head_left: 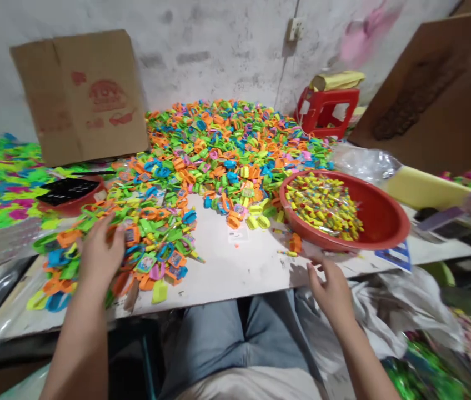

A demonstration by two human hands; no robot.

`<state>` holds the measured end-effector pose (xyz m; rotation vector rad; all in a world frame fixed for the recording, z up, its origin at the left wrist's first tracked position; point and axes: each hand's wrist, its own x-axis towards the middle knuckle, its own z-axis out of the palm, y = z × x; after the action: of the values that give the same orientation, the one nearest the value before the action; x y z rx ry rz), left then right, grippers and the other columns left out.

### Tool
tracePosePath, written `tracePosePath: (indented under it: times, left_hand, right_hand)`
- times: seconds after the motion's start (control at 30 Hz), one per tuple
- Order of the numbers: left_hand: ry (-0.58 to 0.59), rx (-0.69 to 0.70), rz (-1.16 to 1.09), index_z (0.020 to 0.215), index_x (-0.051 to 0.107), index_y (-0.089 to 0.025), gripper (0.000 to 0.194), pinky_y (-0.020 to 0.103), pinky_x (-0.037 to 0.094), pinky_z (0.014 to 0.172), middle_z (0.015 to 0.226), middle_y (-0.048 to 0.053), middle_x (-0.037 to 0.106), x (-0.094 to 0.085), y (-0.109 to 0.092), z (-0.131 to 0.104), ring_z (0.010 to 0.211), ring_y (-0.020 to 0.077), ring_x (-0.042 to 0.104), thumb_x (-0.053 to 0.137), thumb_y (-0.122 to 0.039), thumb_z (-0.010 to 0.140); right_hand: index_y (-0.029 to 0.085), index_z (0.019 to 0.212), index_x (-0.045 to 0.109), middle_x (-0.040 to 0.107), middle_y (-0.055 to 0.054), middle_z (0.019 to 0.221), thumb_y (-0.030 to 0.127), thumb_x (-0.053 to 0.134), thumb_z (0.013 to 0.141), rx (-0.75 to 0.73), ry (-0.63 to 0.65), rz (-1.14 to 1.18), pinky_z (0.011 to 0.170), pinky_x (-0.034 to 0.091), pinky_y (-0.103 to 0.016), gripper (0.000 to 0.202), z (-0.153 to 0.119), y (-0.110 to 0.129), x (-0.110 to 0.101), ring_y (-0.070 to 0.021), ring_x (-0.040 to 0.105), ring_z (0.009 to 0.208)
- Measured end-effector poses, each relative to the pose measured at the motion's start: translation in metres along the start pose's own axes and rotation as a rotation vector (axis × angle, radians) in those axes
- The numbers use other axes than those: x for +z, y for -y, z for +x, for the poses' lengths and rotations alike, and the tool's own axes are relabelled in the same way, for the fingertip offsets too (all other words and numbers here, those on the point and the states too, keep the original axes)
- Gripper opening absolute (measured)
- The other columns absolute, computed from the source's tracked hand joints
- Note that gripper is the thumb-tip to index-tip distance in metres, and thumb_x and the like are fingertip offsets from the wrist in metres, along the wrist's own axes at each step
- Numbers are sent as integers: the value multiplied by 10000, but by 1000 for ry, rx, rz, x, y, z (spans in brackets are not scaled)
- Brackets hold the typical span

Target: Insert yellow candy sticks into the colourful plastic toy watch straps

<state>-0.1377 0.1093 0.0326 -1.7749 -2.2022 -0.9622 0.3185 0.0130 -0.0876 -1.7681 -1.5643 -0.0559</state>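
My left hand is over the near-left heap of small colourful plastic loops, which look like toy watches. Its fingers reach forward into the heap, thumb apart, and I see nothing gripped. My right hand hovers at the table's front edge, thumb and fingers apart, holding nothing visible. Just beyond it lie a small yellow stick and an orange loop. The red basin stands behind that hand, with many small yellow wrapped pieces in its left part.
A larger heap of loops spreads toward the wall. A cardboard box stands back left, by a small red bowl with black cards. A red stool is back right. Plastic bags crowd the right side.
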Motion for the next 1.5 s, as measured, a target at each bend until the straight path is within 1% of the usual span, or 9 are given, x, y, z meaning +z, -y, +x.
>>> tracePosePath:
  times: [0.13,0.27,0.4,0.5,0.77,0.93,1.07,1.2,1.5]
  left_hand:
    - [-31,330,-193,1159,600,-182,342,484,367,1076,1198,112,644,14,-48,-39,1206,276,541,473,-337,882]
    - [354,592,-362,1166,594,-246,310,490,344,1092,1213,78,637,61,-111,-97,1175,241,558,442,-315,905]
    - [622,607,-297,1215,586,-253,344,531,269,1134,1316,78,583,113,-153,-125,1243,245,513,443,-293,904]
    - [608,527,-185,1258,579,-223,396,522,274,1134,1391,117,512,139,-167,-105,1306,284,446,483,-280,877]
    - [469,220,-43,1389,453,-176,511,492,287,1126,1537,160,302,182,-178,10,1414,332,277,440,-284,890]
    - [540,164,-8,1290,534,-107,450,510,310,1092,1477,224,383,207,-168,45,1389,358,319,484,-216,856]
    - [605,235,-46,1179,587,-170,328,475,306,1095,1405,144,499,217,-163,39,1362,298,374,508,-229,865]
    - [606,266,-89,1174,546,-123,377,419,376,1032,1303,189,553,212,-159,17,1274,306,465,580,-260,825]
    - [565,313,-257,1163,553,-162,386,424,431,971,1061,106,642,169,-145,-25,1067,268,582,635,-285,807]
  right_hand:
    - [175,947,596,652,-118,902,328,414,896,72,20,-93,754,460,-385,244,0,-14,-7,-265,594,848]
    - [161,1096,602,629,-133,1087,254,416,901,124,161,-238,821,426,-390,285,5,-8,0,-273,567,964]
    - [206,1228,564,592,-112,1169,270,480,911,137,272,-302,835,384,-376,334,14,10,18,-276,525,1050]
    - [217,1149,620,595,-112,1075,294,540,896,108,299,-323,829,360,-375,277,21,18,30,-278,525,1001]
    - [169,898,653,653,-82,881,207,592,861,-39,403,-170,758,390,-319,80,31,23,39,-237,598,882]
    - [168,963,598,669,-58,818,277,500,932,-152,408,32,682,446,-264,150,6,43,38,-175,623,738]
    - [200,942,546,622,-6,679,273,496,911,-261,370,334,556,424,-235,94,-30,61,40,-144,577,564]
    - [222,865,469,564,29,632,168,481,806,-196,383,473,520,395,-218,81,-50,70,39,-127,538,531]
    - [223,813,431,541,1,750,213,466,813,56,351,694,622,433,-249,36,-37,72,45,-138,519,663]
